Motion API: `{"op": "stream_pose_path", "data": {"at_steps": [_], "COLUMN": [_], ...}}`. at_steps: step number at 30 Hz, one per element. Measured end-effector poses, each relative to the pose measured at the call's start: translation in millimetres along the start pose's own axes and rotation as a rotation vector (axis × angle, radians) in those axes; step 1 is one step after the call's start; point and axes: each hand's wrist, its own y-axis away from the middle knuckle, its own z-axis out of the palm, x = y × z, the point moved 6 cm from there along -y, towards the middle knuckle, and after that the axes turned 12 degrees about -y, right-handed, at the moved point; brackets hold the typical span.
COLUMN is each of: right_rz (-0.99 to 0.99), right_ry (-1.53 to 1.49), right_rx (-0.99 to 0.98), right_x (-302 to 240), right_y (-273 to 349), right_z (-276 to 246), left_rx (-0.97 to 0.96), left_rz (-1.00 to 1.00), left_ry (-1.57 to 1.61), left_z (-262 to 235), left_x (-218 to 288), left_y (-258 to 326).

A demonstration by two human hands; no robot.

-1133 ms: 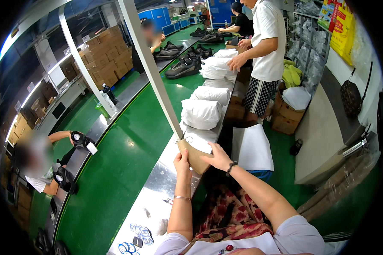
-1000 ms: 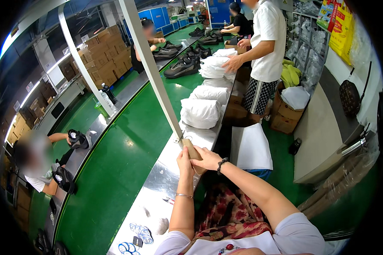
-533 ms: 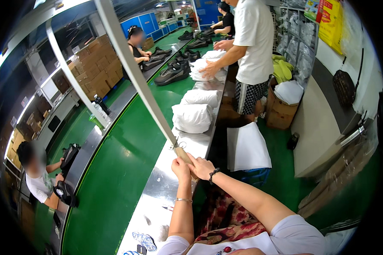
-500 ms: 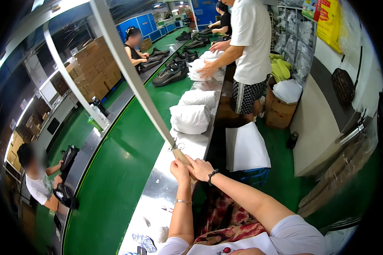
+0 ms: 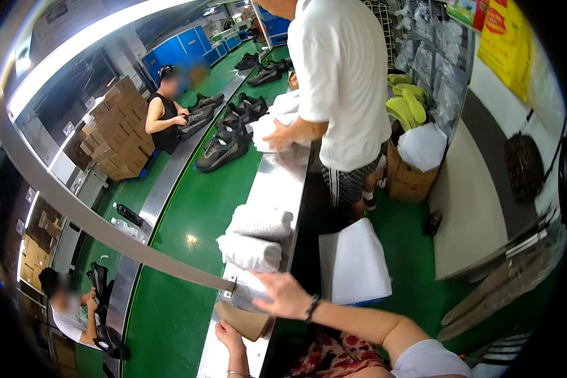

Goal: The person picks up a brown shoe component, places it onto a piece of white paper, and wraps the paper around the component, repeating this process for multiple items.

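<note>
A flat tan piece (image 5: 246, 320), curved along its edges, lies over the metal strip of the bench; its material is hard to tell. My left hand (image 5: 230, 335) pinches its near left edge. Just above it, my right hand (image 5: 283, 296) is off the piece, fingers stretched out toward two white wrapped bundles. The nearer bundle (image 5: 251, 253) lies a little beyond my fingertips, and the other bundle (image 5: 260, 222) sits right behind it.
A slanting metal post (image 5: 138, 252) meets the bench beside my hands. Dark shoes (image 5: 222, 150) stand on the green belt (image 5: 183, 264). A co-worker in a white shirt (image 5: 343, 82) handles more white bundles. White sheets (image 5: 356, 261) are stacked to the right; people work on shoes across the belt.
Both my hands were together on the tan piece. My right hand has lifted away and opened out, while the left keeps hold. My view has shifted, and the white-shirted co-worker appears closer.
</note>
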Motion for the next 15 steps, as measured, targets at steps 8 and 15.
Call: {"op": "stream_pose_path", "data": {"at_steps": [8, 15], "right_rz": [0.382, 0.738], "right_ry": [0.543, 0.401], "right_rx": [-0.112, -0.240], "right_x": [89.0, 186.7], "right_y": [-260.0, -370.7], "right_z": [-203.3, -208.8], "left_rx": [-0.014, -0.213], "left_rz": [-0.211, -0.475], "left_ry": [-0.025, 0.047], "left_z": [3.0, 0.3], "left_x": [-25.7, -21.0], "left_y": [-34.0, -37.7]}}
